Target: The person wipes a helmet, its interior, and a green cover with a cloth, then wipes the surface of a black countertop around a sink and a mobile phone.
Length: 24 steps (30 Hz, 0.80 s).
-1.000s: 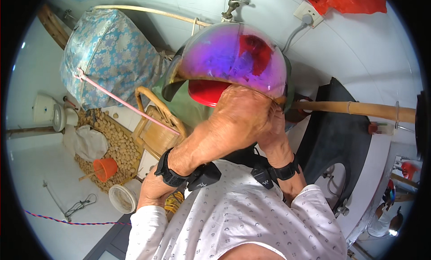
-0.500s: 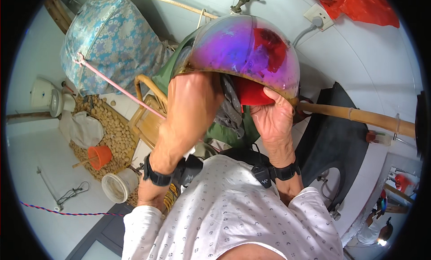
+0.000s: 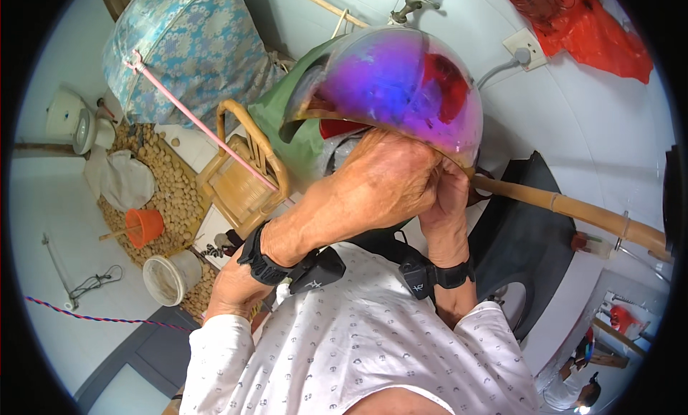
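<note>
In front of me is a helmet with a large curved visor (image 3: 387, 78), shiny purple and blue with a worn brownish lower edge. Red shows through the visor and beneath its left side. My left hand (image 3: 405, 164) reaches across under the visor to the right, back of the hand up, its fingers hidden. Close against it, my right hand (image 3: 448, 193) is closed at the visor's lower right edge, its fingertips mostly covered. Greyish material (image 3: 340, 150) shows below the visor, beside my left wrist. Behind the helmet hangs green cloth (image 3: 287, 114).
A bamboo chair (image 3: 244, 178) and pink pole (image 3: 193, 117) stand left, near a blue flowered cover (image 3: 193, 42). Potatoes (image 3: 161, 171), an orange bucket (image 3: 143, 227) and a white bucket (image 3: 168, 279) lie beyond. A bamboo pole (image 3: 573, 206) crosses at right above a dark counter (image 3: 516, 229).
My left hand has swung right under the visor to meet my right hand, uncovering the visor's left edge. The dark grey cloth seen beneath the visor is now mostly hidden.
</note>
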Tool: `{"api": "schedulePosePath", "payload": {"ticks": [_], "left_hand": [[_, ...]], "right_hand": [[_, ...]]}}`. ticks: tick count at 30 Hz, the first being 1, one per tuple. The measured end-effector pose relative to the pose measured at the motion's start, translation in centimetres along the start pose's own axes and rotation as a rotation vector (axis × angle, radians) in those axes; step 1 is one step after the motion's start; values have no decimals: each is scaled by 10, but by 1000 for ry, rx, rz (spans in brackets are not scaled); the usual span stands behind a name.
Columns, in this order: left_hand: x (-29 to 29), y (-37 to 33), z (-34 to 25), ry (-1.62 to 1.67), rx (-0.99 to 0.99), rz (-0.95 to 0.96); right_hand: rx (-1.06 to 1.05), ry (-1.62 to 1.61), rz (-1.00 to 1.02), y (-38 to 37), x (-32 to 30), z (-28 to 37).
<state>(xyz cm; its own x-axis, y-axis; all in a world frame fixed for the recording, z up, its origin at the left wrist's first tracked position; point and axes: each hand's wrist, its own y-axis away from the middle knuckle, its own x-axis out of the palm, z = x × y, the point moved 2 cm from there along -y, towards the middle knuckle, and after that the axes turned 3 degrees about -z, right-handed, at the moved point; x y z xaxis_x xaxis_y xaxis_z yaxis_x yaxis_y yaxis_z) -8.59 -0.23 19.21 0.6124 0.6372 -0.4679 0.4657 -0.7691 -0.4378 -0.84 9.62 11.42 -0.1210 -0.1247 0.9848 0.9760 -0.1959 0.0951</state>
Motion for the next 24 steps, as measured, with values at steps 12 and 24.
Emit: {"api": "schedulePosePath", "payload": {"ticks": [12,24], "left_hand": [[-30,32,44,-359,-272,-252],[-20,40,72,-527,-10,-259]], "right_hand": [[-56,-65,-111,-11,-1,24],[-197,122,-124,-15,-7,2]]}}
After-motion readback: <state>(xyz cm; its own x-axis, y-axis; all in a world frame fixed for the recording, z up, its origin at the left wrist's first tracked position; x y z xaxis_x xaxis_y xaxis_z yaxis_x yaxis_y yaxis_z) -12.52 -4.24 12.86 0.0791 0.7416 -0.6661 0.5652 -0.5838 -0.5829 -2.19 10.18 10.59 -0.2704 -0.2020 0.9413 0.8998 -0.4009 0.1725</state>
